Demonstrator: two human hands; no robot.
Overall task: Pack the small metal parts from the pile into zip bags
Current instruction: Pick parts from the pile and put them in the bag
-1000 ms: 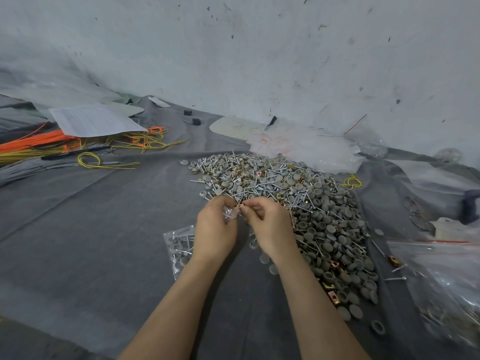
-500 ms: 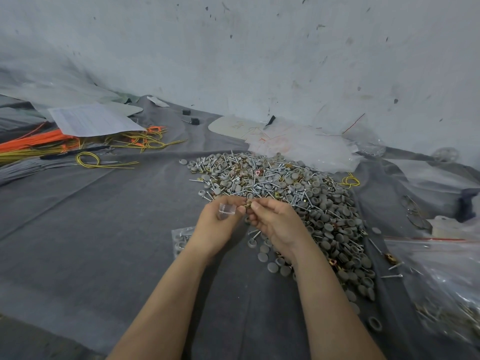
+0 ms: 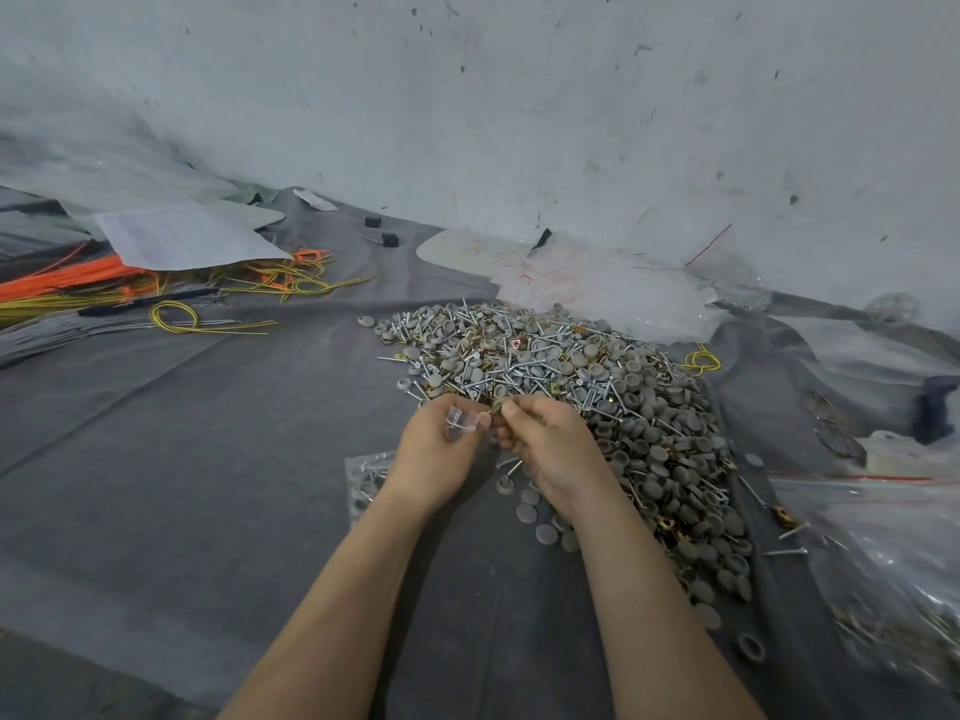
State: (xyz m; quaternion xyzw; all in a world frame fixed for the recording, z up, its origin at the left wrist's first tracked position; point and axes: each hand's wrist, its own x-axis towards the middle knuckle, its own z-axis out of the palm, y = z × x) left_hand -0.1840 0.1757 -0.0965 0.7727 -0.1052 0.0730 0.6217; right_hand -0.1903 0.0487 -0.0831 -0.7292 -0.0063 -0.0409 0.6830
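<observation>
— What are your hands doing?
— My left hand [image 3: 441,459] pinches a small clear zip bag [image 3: 459,422] between thumb and fingers, at the middle of the frame. My right hand [image 3: 553,449] is just beside it, fingertips closed on a small brass-coloured part [image 3: 496,407] at the bag's edge. I cannot tell whether the part is inside the bag's mouth.
— And the pile?
— The pile [image 3: 597,387] of screws, caps and clips spreads from the centre toward the lower right, on the grey cloth of the worktop [image 3: 182,459]. My right hand lies over its near edge; a few loose grey caps [image 3: 525,513] sit below my right wrist.
— Any bags filled?
— A filled zip bag [image 3: 363,475] lies flat, partly under my left wrist. A large clear bag [image 3: 883,553] holding more hardware sits at the right edge.
— What else?
— Orange and yellow wires [image 3: 104,288] at the upper left, a printed sheet [image 3: 182,236] over them, and crumpled clear plastic [image 3: 613,288] behind the pile.
</observation>
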